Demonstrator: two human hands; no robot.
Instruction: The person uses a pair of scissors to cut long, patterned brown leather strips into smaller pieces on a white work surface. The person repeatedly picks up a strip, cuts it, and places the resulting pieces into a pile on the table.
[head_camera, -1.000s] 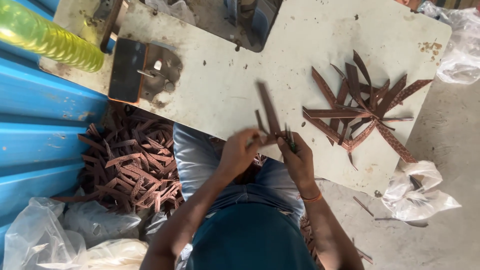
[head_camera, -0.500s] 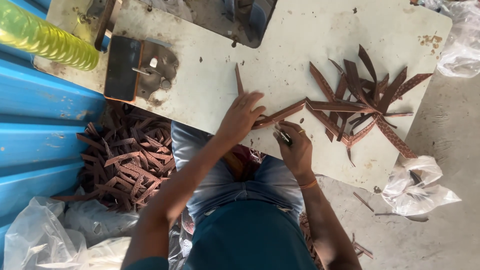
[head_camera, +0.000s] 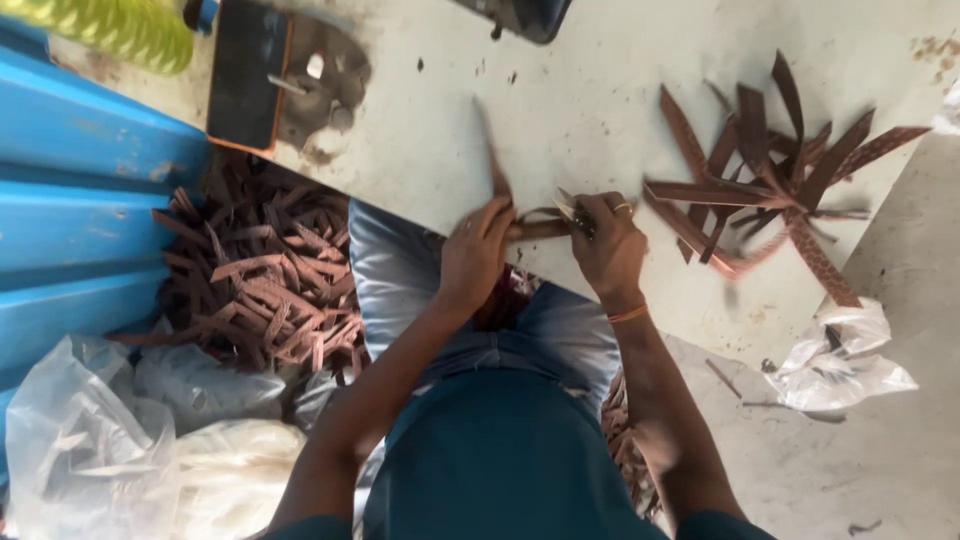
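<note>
Brown leather-like strips, thin and long, are pinched in both hands at the near edge of the pale, scuffed worktable: the left hand has its fingers closed over one strip that rises toward the table's middle and over another lying crosswise, while the right hand, a ring on one finger and an orange band at the wrist, is curled shut around a small pointed metal tool whose tip meets the crosswise strip just beside the left fingers. Right of the hands, a loose fan of similar brown strips lies on the tabletop. Below the table's left edge, a big heap of brown strips covers the floor beside a blue corrugated panel. Clear plastic bags sit at lower left, and a crumpled white bag lies on the concrete at right.
</note>
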